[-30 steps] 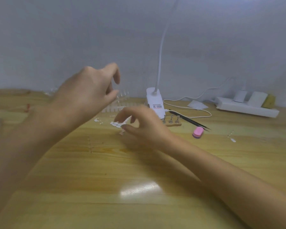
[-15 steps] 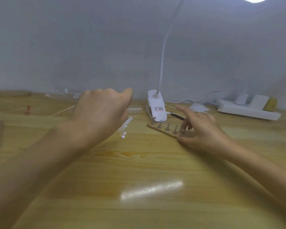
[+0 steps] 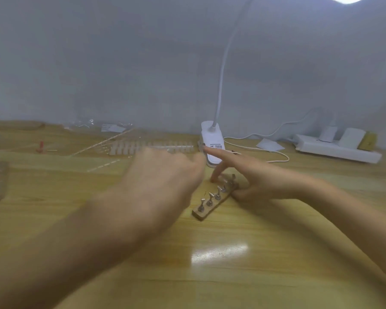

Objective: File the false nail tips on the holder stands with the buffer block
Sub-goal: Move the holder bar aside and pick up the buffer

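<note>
Wooden holder strip (image 3: 206, 211) with metal stands (image 3: 210, 200), mid table: far end pinched by right hand (image 3: 261, 181), thumb and bent finger. Left hand (image 3: 163, 181) just beside, blurred, grip unclear. White nail tips (image 3: 129, 149) near far edge, beside lamp clip (image 3: 212, 143).

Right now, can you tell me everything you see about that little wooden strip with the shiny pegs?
The wooden strip is a narrow, light-brown bar lying flat on the table, slanted, its near end toward the lower left. One row of small silvery pegs stands upright along it, flaring at the top; about five show. Their tops look bare, though the picture is blurry. The right hand holds its far end and hides it.
</note>
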### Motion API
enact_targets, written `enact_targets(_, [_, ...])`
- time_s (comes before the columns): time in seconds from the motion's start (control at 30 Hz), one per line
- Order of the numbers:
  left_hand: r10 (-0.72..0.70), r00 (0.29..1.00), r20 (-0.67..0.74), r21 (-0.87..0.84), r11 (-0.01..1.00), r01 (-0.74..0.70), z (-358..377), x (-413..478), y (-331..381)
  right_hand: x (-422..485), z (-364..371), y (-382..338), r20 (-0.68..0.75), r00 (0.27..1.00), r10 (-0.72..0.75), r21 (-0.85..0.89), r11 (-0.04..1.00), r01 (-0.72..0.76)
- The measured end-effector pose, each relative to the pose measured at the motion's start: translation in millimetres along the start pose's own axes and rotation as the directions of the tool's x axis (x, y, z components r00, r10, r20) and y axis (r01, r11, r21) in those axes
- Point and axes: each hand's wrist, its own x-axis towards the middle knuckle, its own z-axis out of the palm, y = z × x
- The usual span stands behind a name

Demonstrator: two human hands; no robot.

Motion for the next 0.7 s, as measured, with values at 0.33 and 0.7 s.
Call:
enact_targets(0.33, [0.169,0.981,-0.097,-0.358,0.914,-0.193,36.2,-9.8,93.9,-23.9,12.3,17.5,-0.196,0.976,0.1,0.064,0.994,-0.089])
enact_targets(0.7, [0.218,0.958,0.185,-0.729,0.685,-0.015,56.6,11.4,1.2,-89.4,39.6,-15.4,-0.347,0.937,-0.032,0.059,0.997,0.056])
